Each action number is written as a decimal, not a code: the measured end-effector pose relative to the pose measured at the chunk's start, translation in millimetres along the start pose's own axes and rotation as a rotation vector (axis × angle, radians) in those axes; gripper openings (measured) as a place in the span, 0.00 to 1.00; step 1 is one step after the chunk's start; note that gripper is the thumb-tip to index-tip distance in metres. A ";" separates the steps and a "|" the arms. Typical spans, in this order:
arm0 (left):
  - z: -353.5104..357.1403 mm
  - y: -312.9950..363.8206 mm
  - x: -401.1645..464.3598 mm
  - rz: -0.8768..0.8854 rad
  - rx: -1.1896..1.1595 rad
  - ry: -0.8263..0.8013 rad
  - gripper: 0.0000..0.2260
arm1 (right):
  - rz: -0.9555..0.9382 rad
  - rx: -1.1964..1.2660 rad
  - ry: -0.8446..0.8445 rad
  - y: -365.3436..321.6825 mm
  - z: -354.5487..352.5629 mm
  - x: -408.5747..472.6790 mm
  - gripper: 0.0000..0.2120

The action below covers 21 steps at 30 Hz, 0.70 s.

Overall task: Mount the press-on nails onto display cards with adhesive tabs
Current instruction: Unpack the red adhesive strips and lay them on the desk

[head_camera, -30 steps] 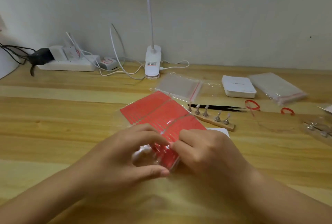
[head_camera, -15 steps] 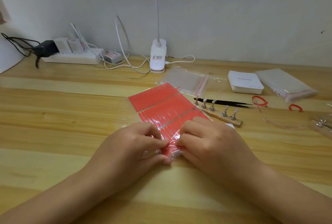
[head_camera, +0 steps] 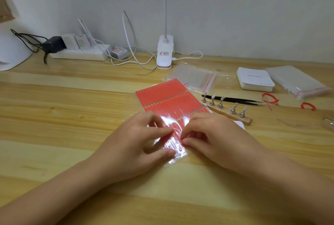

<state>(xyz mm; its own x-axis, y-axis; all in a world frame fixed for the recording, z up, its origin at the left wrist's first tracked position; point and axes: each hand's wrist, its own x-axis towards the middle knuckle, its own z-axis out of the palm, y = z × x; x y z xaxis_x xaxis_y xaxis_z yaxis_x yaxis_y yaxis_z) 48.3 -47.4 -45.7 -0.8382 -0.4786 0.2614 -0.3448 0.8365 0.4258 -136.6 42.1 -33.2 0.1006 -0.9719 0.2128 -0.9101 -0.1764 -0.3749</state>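
Note:
A red sheet of adhesive tabs (head_camera: 169, 98) in a clear sleeve lies flat on the wooden table (head_camera: 72, 116), running from the centre toward me. My left hand (head_camera: 137, 145) pinches the sleeve's near left edge between thumb and forefinger. My right hand (head_camera: 209, 134) pinches at the tabs on the near right part of the sheet with curled fingers. A wooden stand with several small metal nail holders (head_camera: 226, 109) sits just right of the sheet. Black tweezers (head_camera: 238, 99) lie behind the stand. A white card corner (head_camera: 240, 125) shows behind my right hand.
Clear zip bags (head_camera: 197, 76) and another bag stack (head_camera: 296, 82) lie at the back right beside a white box (head_camera: 254, 79). Red rubber bands (head_camera: 269, 98) lie near the tweezers. A clip lamp (head_camera: 164, 51), power strip (head_camera: 79, 54) and cables line the wall.
The near end of the sheet was lifted between my hands and now lies flat on the table. Both hands have stayed at its near end, fingers shifted on the sleeve.

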 end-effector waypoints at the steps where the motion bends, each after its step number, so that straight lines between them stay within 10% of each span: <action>1: 1.5 -0.7 -1.0 -0.002 0.016 0.000 0.23 | -0.002 -0.006 0.010 -0.5 1.7 -0.8 0.05; 21: 5.6 -6.0 -4.0 -0.034 0.015 -0.012 0.26 | -0.071 -0.041 -0.030 -5.0 7.9 -5.6 0.05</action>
<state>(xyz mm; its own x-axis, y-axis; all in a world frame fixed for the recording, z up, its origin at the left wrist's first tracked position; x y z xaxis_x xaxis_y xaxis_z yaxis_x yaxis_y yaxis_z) 51.4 -49.0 -54.1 -0.8309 -0.5035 0.2368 -0.3794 0.8240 0.4208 -129.4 47.2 -39.6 0.1764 -0.9616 0.2104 -0.9159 -0.2386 -0.3227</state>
